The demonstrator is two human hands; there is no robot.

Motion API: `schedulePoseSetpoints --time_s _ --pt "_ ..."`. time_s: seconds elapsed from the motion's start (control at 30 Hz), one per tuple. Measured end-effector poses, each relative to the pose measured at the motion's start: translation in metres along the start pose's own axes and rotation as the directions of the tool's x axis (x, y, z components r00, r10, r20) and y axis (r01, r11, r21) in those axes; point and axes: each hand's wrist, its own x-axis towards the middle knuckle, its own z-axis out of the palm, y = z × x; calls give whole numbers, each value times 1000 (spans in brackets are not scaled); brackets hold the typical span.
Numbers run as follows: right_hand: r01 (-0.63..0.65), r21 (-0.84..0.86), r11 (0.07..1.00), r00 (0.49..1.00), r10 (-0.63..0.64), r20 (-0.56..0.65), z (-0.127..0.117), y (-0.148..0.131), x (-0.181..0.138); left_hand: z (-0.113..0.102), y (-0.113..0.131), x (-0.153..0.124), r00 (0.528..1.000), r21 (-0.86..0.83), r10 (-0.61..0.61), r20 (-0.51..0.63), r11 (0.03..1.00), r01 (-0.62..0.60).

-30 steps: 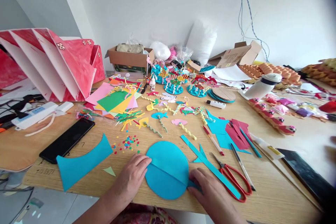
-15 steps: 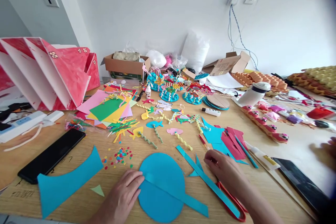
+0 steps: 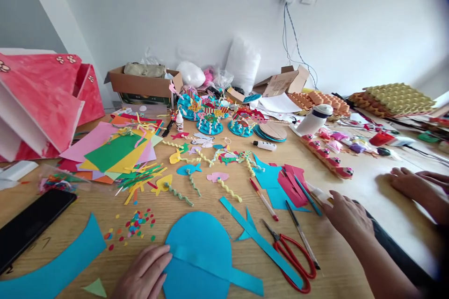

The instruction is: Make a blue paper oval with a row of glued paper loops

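At the lower middle, my left hand has its fingers bunched on the left edge of a blue paper circle, where a blue paper strip crosses it and sticks out to the right. My right hand is closed around a white glue bottle lying on the table; fingers cover its labelled end. Between the hands, another blue strip lies over a blue scrap and part of the red-handled scissors. A red pen and a dark pen rest nearby.
A co-worker's hands rest on the table at the right. Confetti dots, a black phone and a curved blue offcut lie left. Paper fish, coloured sheets, blue crafts and a white cup stand or lie farther back.
My right hand has moved right, from above the scissors to the glue bottle, uncovering the scissors and pens. My left hand stays on the circle. The view has turned right.
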Motion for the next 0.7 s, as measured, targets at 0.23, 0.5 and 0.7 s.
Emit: schedulePoseSetpoints --time_s 0.23,0.5,0.7 --pt "3 57 998 1000 -4 16 14 12 9 -8 7 5 998 -24 -45 48 999 47" --pt "-87 172 981 996 84 21 12 18 2 -7 8 2 996 -18 -77 49 997 78" --pt "-113 293 949 993 105 45 2 19 3 -1 8 -3 990 -72 -138 43 987 141"
